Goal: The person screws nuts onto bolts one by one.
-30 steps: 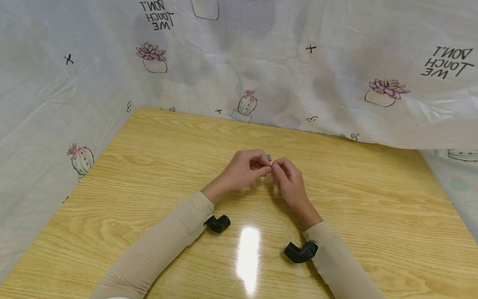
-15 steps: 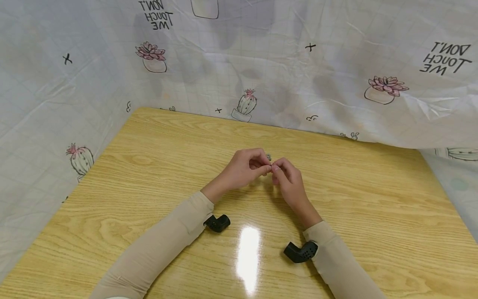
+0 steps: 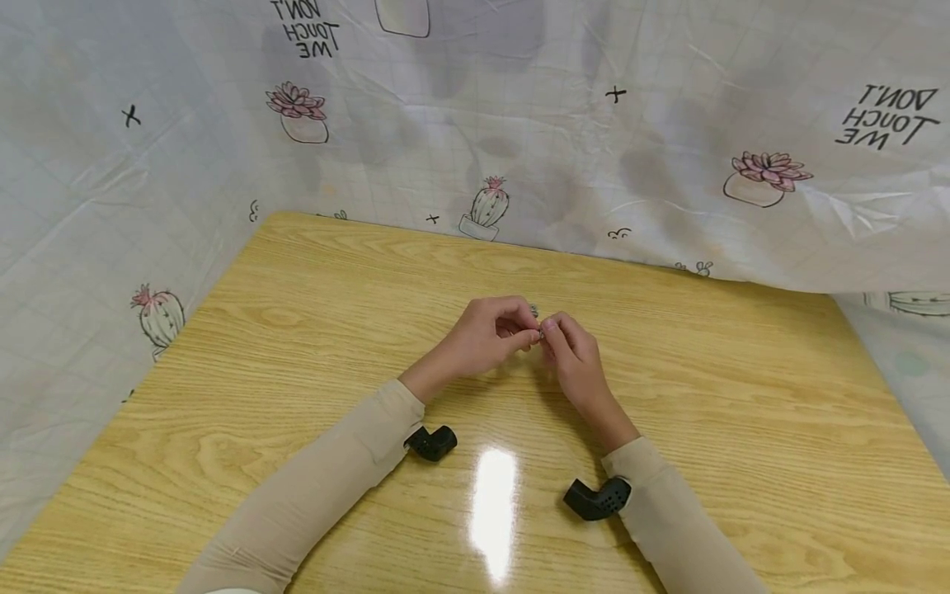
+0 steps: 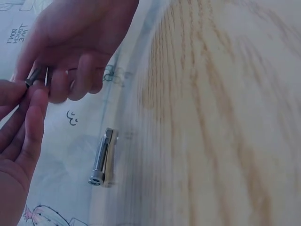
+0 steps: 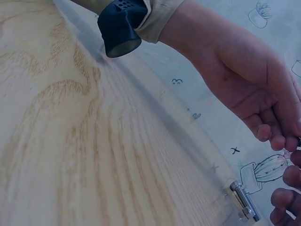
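Over the middle of the table, my left hand and right hand meet at the fingertips. Between them is a small grey metal piece, thin and screw-like; fingers cover most of it, so its exact kind is unclear. The left hand pinches it from one side with thumb and index finger, and the right thumb and fingers pinch its other end. Just beyond the fingers lies a metal bolt on its side, with a threaded shank visible in the right wrist view. The left hand partly covers this bolt in the head view.
The wood-grain table is shiny, with a bright glare spot near its front. A white plastic sheet printed with cacti hangs along the back and sides. Black wrist cameras sit on both sleeves.
The right thumb and fingers have shifted slightly at the small metal piece, and more of it shows between the fingertips. The left hand and the bolt on the table stay in place.
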{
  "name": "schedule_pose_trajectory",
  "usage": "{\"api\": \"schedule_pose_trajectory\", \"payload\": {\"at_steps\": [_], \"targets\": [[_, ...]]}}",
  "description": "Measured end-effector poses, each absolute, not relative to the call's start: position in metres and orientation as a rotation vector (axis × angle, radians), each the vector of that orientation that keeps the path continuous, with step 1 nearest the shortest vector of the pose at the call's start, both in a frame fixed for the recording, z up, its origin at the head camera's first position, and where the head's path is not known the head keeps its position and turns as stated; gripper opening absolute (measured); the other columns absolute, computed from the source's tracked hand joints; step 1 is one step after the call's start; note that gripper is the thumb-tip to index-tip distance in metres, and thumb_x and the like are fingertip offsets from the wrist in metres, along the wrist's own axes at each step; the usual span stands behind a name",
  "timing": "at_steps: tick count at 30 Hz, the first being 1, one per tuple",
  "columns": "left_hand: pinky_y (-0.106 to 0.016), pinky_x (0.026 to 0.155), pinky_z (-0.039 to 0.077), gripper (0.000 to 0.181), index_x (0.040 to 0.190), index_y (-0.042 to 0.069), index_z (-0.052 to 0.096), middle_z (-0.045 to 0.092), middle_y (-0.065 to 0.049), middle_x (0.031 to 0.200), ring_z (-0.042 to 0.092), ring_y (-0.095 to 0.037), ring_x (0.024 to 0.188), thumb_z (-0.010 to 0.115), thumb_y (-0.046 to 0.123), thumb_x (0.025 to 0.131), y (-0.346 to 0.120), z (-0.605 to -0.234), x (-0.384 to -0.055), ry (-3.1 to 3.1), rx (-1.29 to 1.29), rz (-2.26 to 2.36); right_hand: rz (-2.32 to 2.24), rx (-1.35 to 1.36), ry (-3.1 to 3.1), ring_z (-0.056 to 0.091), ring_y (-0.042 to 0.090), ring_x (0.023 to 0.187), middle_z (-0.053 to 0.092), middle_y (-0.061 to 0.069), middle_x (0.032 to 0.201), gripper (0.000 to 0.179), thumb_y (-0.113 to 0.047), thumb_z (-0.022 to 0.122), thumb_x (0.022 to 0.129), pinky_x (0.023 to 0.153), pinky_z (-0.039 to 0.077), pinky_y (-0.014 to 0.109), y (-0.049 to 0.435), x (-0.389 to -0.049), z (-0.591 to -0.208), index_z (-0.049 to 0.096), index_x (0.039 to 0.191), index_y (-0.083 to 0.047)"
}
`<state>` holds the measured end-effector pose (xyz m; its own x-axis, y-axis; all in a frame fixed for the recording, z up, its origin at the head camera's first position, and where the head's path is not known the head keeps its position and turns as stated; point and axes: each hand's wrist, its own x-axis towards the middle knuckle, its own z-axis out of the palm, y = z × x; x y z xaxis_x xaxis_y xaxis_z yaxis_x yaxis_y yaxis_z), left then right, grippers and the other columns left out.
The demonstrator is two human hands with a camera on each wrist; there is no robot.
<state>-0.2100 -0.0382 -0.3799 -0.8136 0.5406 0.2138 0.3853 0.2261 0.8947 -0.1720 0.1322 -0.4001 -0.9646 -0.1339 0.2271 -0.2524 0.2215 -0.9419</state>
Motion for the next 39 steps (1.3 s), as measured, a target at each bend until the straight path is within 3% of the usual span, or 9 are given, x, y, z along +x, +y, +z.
{"api": "schedule_pose_trajectory", "payload": {"at_steps": [5,16,19,24,29,33,39], "targets": [[-0.023,0.074,0.057,0.004,0.091,0.004,0.066,0.07,-0.006,0.09,0.065,-0.011,0.076,0.068,0.009,0.09,-0.038,-0.379,-0.212,2.361,0.835,1.675,1.842,0.439,-2.332,0.044,0.012,0.058,0.049,0.011,0.075,0.012,-0.006,0.047,0.1,0.057,0.04,0.023,0.137,-0.178,-0.413,0.055,0.101,0.003],[-0.025,0.071,0.057,0.004,0.09,0.005,0.066,0.07,-0.007,0.089,0.065,-0.01,0.074,0.068,0.008,0.09,-0.04,-0.378,-0.211,2.335,0.857,1.671,1.798,0.504,-2.365,0.04,0.035,0.06,0.043,0.028,0.068,0.02,-0.006,0.04,0.103,0.055,0.038,0.028,0.135,-0.174,-0.409,0.052,0.094,0.008],[-0.024,0.07,0.057,0.004,0.087,0.006,0.066,0.07,-0.006,0.087,0.064,-0.012,0.073,0.067,0.008,0.09,-0.04,-0.378,-0.21,2.348,0.886,1.648,1.778,0.525,-2.379,0.039,0.03,0.057,0.04,0.025,0.064,0.023,-0.001,0.037,0.103,0.054,0.035,0.025,0.131,-0.168,-0.398,0.049,0.09,0.014],[-0.021,0.07,0.056,0.005,0.086,0.007,0.066,0.069,-0.005,0.086,0.064,-0.011,0.073,0.067,0.008,0.09,-0.039,-0.378,-0.208,2.365,0.927,1.609,1.744,0.509,-2.412,0.035,0.009,0.055,0.037,0.008,0.061,0.03,-0.001,0.035,0.103,0.054,0.032,0.022,0.128,-0.163,-0.386,0.046,0.081,0.016],[-0.024,0.07,0.058,0.004,0.087,0.005,0.066,0.07,-0.006,0.085,0.066,-0.011,0.073,0.067,0.007,0.091,-0.038,-0.377,-0.208,2.338,0.957,1.611,1.749,0.437,-2.443,0.033,0.006,0.054,0.035,0.0,0.059,0.042,-0.006,0.034,0.104,0.054,0.03,0.02,0.127,-0.163,-0.384,0.042,0.07,0.017],[-0.024,0.068,0.058,0.004,0.088,0.005,0.065,0.07,-0.007,0.085,0.067,-0.013,0.073,0.066,0.007,0.091,-0.038,-0.377,-0.207,2.327,0.948,1.619,1.753,0.414,-2.435,0.036,0.006,0.055,0.038,0.006,0.059,0.041,-0.007,0.035,0.105,0.055,0.032,0.02,0.127,-0.164,-0.385,0.045,0.073,0.017],[-0.024,0.069,0.057,0.004,0.088,0.006,0.065,0.07,-0.007,0.086,0.066,-0.012,0.072,0.067,0.008,0.09,-0.039,-0.378,-0.21,2.353,0.885,1.665,1.778,0.477,-2.346,0.043,0.019,0.057,0.045,0.022,0.067,0.016,0.0,0.043,0.1,0.055,0.04,0.024,0.128,-0.164,-0.386,0.054,0.095,0.011]]}}
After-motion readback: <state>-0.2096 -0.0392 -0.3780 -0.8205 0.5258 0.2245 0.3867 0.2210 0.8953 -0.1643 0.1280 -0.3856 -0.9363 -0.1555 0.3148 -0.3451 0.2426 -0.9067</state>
